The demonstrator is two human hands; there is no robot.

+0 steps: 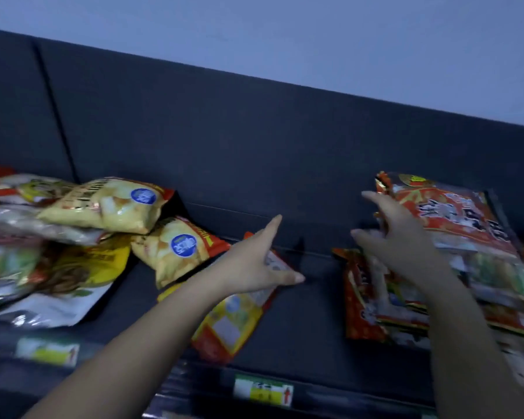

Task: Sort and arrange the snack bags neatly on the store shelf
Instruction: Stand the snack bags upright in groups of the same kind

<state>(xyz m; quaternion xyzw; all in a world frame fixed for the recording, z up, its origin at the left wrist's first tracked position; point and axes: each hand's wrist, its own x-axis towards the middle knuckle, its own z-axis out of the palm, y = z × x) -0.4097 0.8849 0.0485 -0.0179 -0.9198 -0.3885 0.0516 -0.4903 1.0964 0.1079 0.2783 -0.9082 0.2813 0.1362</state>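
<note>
At the far left of the frame a loose pile of snack bags (18,225) lies heaped on the dark shelf (309,300), blurred and overlapping. The lowest one at the front is a white and yellow pouch (61,285). On top of the pile, leaning toward the centre, sits a pale yellow bag with a round blue sticker (109,210). A second yellow bag with the same sticker (176,252) lies just beside and below it, its corner tucked under the first. On the shelf's front rail at lower left is a green and white price tag (47,351).

Left of centre, a yellow and red bag (233,316) lies flat on the shelf, its long side running from the front edge toward the back. The left hand (254,263) is over its far end, fingers straight and thumb spread wide; whether the palm presses the bag is hard to tell. Another price tag (263,392) sits on the rail at lower centre.

Behind everything stands the dark back panel (254,140), with a pale wall (285,40) above.

Right of centre, the right hand (397,237) has its fingers splayed against the left edge of a stack of red bags (457,225), which fills the right side. A lower red bag (366,300) juts out beneath the hand
</note>
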